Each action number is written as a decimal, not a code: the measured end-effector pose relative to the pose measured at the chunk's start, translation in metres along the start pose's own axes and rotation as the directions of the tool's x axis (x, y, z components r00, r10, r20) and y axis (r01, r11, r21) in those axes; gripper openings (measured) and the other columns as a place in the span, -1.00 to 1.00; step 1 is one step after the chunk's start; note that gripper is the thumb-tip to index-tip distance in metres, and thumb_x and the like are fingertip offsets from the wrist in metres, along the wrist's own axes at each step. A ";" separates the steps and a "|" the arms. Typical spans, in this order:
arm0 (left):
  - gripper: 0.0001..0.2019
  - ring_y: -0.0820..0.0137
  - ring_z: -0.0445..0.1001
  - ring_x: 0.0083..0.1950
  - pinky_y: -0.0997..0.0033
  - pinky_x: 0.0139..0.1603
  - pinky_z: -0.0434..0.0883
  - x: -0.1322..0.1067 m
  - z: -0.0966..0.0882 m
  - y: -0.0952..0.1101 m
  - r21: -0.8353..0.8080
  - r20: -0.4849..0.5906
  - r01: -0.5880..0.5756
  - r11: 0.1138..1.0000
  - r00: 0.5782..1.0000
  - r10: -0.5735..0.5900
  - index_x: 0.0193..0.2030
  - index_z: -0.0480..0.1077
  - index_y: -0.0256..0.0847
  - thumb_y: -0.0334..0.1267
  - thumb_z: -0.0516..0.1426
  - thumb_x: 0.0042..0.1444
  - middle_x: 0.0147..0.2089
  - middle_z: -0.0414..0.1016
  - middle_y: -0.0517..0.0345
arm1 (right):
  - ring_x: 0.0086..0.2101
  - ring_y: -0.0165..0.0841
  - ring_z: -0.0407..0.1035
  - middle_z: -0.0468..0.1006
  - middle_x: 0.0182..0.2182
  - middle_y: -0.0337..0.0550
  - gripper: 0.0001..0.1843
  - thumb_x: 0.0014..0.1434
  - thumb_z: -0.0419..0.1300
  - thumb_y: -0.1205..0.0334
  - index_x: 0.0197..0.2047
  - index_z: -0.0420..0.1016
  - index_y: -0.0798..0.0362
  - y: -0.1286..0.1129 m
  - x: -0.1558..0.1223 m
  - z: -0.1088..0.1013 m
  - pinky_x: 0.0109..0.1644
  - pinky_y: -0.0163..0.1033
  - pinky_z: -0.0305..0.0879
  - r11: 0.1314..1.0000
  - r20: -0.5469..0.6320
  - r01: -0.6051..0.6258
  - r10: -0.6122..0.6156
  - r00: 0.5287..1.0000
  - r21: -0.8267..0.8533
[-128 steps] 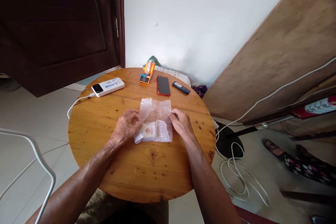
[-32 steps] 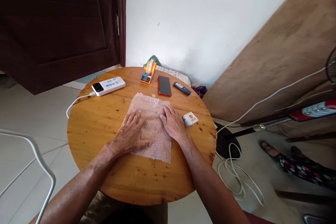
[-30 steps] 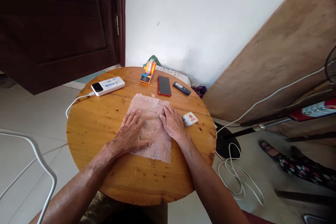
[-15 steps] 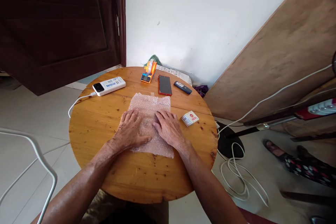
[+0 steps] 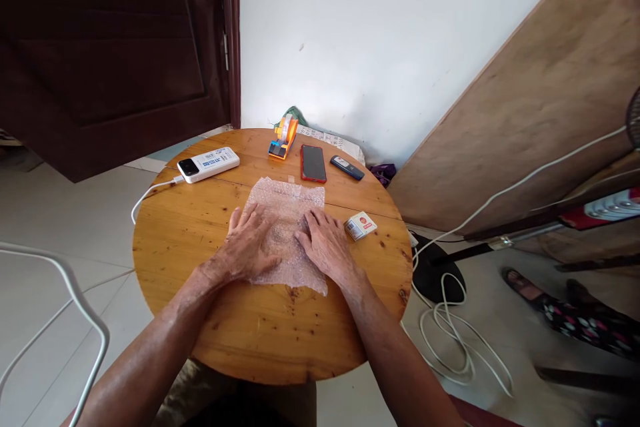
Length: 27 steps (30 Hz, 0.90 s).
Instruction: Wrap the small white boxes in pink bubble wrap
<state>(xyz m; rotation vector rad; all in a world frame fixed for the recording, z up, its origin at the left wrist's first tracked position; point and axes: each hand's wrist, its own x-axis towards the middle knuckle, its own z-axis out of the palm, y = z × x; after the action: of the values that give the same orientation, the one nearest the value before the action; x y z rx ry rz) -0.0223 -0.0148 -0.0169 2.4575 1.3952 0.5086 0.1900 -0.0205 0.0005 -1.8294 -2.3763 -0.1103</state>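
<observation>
A sheet of clear bubble wrap (image 5: 286, 203) lies spread flat in the middle of the round wooden table (image 5: 210, 307). My left hand (image 5: 247, 247) rests palm down on its left half, fingers stretched out. My right hand (image 5: 325, 245) lies flat on its right half, fingers also spread. Just right of my right hand sits a small white box with a red mark (image 5: 361, 225), bare on the wood.
At the table's far side lie a white power bank (image 5: 209, 163) with a cable, an orange tape dispenser (image 5: 282, 137), a red-cased phone (image 5: 313, 163) and a small dark phone (image 5: 346, 167). White cables (image 5: 450, 340) coil on the floor at right. Another person's foot (image 5: 523, 287) shows far right.
Earlier my hands held the wrap around the small box; the box now lies apart at right and the sheet is spread out. Over the last second both hands slid slightly toward me on it.
</observation>
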 end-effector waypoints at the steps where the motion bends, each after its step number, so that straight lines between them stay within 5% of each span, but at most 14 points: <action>1: -0.26 -0.18 -0.06 0.50 -0.30 0.42 -0.05 0.000 -0.001 0.002 -0.033 -0.036 -0.068 0.997 0.997 0.067 0.32 0.27 -0.27 -0.04 0.27 0.01 0.47 0.07 -0.30 | 0.10 -0.05 0.30 0.43 0.14 0.13 -0.60 0.36 0.09 0.08 0.15 0.38 0.12 -0.001 0.000 0.000 0.10 0.02 0.20 1.000 0.000 -0.007 0.007 1.000 -0.007; 5: -0.51 0.01 0.13 0.43 -0.11 0.39 0.14 -0.003 -0.006 0.012 -0.129 -0.104 -0.316 0.940 0.947 0.304 0.22 0.38 -0.15 -0.22 0.18 0.12 0.39 0.22 -0.13 | 0.06 -0.07 0.31 0.47 0.08 0.12 -0.66 0.38 0.07 0.07 0.07 0.41 0.12 -0.003 0.000 0.001 0.04 -0.02 0.20 1.000 -0.006 -0.016 0.016 1.000 -0.027; 10: -0.75 0.11 0.27 0.31 -0.01 0.38 0.18 -0.006 -0.011 0.026 -0.186 0.091 -0.392 0.901 0.906 0.413 -0.04 0.51 -0.09 -0.27 0.16 0.13 0.24 0.38 0.02 | 0.04 -0.06 0.31 0.48 0.07 0.11 -0.68 0.38 0.07 0.09 0.06 0.40 0.12 -0.002 0.001 0.003 0.03 -0.02 0.19 1.000 -0.024 -0.010 0.009 1.000 -0.028; 17: -0.74 0.09 0.34 0.21 -0.02 0.31 0.24 -0.007 -0.009 0.026 -0.220 0.092 -0.353 0.909 0.921 0.380 -0.05 0.52 -0.13 -0.13 0.23 0.14 0.16 0.42 -0.02 | 0.02 -0.09 0.33 0.52 0.04 0.07 -0.71 0.39 0.03 0.15 0.03 0.46 0.10 0.002 0.003 0.004 0.08 -0.01 0.16 1.000 -0.079 -0.006 0.007 0.997 0.012; 21: -0.74 0.12 0.34 0.20 0.03 0.30 0.24 -0.006 -0.005 0.026 -0.234 0.076 -0.360 0.903 0.919 0.386 -0.08 0.54 -0.13 -0.09 0.25 0.14 0.14 0.44 -0.02 | 0.05 -0.12 0.33 0.51 0.10 0.01 -0.70 0.40 0.00 0.17 -0.01 0.50 0.06 0.010 0.005 -0.002 0.11 -0.03 0.15 0.999 -0.210 -0.011 0.021 0.977 0.046; 27: -0.69 -0.01 0.15 0.40 -0.12 0.40 0.10 -0.004 -0.002 0.027 -0.204 0.052 -0.331 0.921 0.936 0.348 -0.12 0.56 -0.17 -0.12 0.35 0.01 0.40 0.21 -0.11 | 0.15 0.01 0.26 0.39 0.23 0.12 -0.62 0.29 0.09 0.14 0.10 0.46 0.10 0.047 -0.001 -0.014 0.15 0.10 0.15 0.974 -0.374 -0.199 0.227 0.899 0.112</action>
<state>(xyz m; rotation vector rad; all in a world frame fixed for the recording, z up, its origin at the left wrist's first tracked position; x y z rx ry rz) -0.0047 -0.0317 -0.0049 2.5333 0.8412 0.5709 0.2361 -0.0109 0.0127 -1.8224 -1.8811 -0.3243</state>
